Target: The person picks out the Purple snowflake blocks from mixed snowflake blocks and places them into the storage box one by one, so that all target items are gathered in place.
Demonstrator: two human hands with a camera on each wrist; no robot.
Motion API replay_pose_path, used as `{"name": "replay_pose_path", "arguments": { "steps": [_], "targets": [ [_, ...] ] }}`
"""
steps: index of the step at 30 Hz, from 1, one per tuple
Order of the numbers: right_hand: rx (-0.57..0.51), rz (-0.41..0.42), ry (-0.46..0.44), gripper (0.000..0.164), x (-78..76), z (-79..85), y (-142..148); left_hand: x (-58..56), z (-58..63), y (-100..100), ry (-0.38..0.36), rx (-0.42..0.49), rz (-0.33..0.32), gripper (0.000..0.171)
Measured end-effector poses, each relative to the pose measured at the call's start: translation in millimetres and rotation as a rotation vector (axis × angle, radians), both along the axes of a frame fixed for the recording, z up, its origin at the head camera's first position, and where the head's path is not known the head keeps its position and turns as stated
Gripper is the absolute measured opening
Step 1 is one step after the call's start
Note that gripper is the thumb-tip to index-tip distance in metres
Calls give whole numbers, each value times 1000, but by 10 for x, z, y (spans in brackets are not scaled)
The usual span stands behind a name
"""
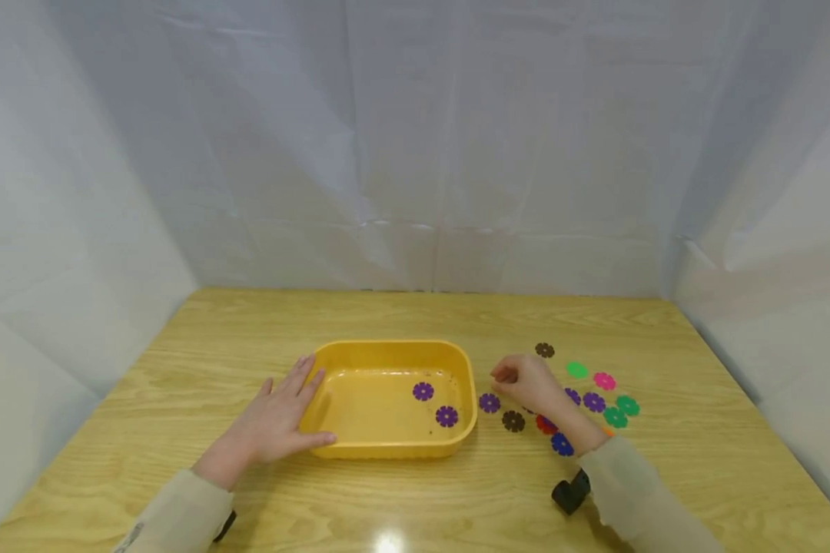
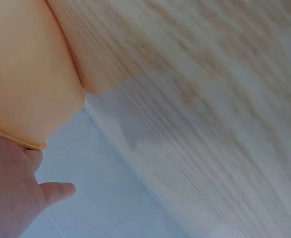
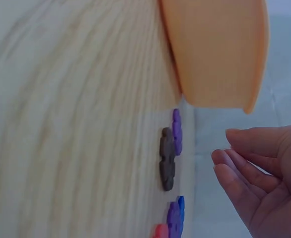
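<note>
Left hand (image 1: 277,422): fingers spread and laid on the left end of the tray (image 1: 387,450), thumb against its near rim. The hand bears on the tray without being curled round it. The left wrist view shows part of this hand at the rim.

Tray: upright on the table (image 1: 304,507), between the hands. Two purple discs (image 1: 446,416) lie inside it, well apart from the left hand and toward the right hand.

Right hand (image 1: 536,384): just beyond the tray's right end, raised above the table. Fingers are loosely bent, the thumb apart from the fingertips; the right wrist view shows the grasp vacant.

Discs about the right hand: a single purple disc (image 1: 489,403) lies below the fingertips, beside the tray. A dark brown disc (image 1: 513,421) lies nearer the wearer. A red disc (image 1: 545,425), partly hidden, and a blue disc (image 1: 562,444) lie on the near side of the wrist. Beyond the hand is a brown disc (image 1: 544,350). Farther out to its right lie a light green disc (image 1: 577,370), a pink disc (image 1: 605,381) and two darker green discs (image 1: 615,417).
</note>
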State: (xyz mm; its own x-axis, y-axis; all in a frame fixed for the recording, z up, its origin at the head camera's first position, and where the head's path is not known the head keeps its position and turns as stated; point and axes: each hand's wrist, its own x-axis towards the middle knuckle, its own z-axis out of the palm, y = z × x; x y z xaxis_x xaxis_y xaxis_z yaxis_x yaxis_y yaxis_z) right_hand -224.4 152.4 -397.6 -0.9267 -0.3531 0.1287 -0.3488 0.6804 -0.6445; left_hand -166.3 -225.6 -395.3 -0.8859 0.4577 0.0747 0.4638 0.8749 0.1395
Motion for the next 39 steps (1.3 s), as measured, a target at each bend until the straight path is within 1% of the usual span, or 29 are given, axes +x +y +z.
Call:
{"name": "replay_pose_path", "arguments": {
  "steps": [5, 9, 13, 20, 30, 35, 39],
  "targets": [
    [32, 18, -10, 13, -52, -69, 31, -5, -4, -4, 0, 3, -1, 93],
    [68, 38, -36, 13, -94, -143, 39, -7, -2, -4, -1, 4, -2, 93],
    [93, 40, -89, 15, -112, -187, 26, -4, 0, -2, -2, 4, -3, 93],
    [120, 51, -132, 18, -110, -169, 1, 2, 11, 5, -12, 4, -1, 93],
    [159, 79, -178, 23, -122, -164, -22, -10, 11, -2, -2, -1, -3, 94],
    [161, 87, -187, 22, -129, -175, -54, -19, 9, -2, 5, -2, -8, 94],
    [185, 78, -199, 21, -134, -176, -81, -21, 15, 0, -1, -1, -9, 94]
  ]
}}
